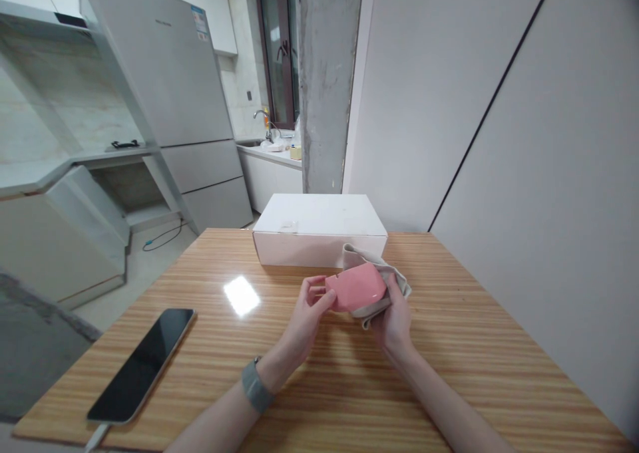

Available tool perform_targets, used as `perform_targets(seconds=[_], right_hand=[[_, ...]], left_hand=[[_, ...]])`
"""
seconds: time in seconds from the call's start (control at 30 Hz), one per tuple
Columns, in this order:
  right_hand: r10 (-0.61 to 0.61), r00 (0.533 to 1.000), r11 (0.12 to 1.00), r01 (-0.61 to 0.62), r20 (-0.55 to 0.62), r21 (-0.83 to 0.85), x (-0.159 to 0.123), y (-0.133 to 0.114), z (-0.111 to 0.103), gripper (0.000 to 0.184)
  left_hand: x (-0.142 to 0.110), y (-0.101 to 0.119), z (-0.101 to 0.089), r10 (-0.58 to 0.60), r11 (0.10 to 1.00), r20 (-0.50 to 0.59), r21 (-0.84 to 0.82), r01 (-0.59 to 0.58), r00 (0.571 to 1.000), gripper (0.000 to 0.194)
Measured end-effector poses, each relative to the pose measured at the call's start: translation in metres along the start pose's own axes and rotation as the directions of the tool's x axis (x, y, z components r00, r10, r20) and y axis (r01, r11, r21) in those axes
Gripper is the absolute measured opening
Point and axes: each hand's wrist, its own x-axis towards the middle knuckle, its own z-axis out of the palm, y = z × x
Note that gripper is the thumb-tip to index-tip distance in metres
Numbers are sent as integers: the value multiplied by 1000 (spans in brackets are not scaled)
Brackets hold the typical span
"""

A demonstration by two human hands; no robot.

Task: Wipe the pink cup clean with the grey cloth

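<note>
Above the wooden table, a smooth pink case [357, 287] with rounded corners is held between both hands; its exact kind does not show. My left hand [312, 306] pinches its left end between thumb and fingers. On the other side, my right hand [394, 313] is closed around a beige cloth [402, 281] and the case's right end. The cloth is folded behind and beneath the case, and part of it sticks up past the top edge. Some of my right fingers are hidden under the cloth.
A closed white box [319, 248] stands just behind my hands on the wooden table [219, 366]. At the left lies a dark-screened phone [144, 366] with a white cable plugged in. A white wall [524, 193] runs along the right; a fridge [164, 60] stands beyond.
</note>
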Motion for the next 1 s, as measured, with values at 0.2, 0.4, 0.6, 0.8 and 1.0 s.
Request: perform_targets(seconds=[0.2, 0.4, 0.6, 0.8, 1.0], right_hand=[[131, 991, 986, -134, 40, 96, -15, 2, 9, 34], [-42, 998, 997, 39, -37, -66, -17, 13, -6, 34], [-111, 994, 972, 108, -3, -210, -15, 18, -12, 31], [-84, 996, 985, 79, -28, -156, 3, 17, -11, 37], [-33, 999, 995, 33, 8, -97, 2, 5, -7, 34]], left_hand=[[0, -1, -2, -17, 987, 194, -153, 48, 981, 61], [4, 2, -4, -29, 994, 52, -101, 34, 998, 66], [5, -1, -6, -16, 1000, -60, -11, 15, 998, 67], [6, 1, -2, -74, 997, -13, -29, 73, 997, 56], [4, 4, -8, -154, 986, 96, 80, 146, 983, 78]])
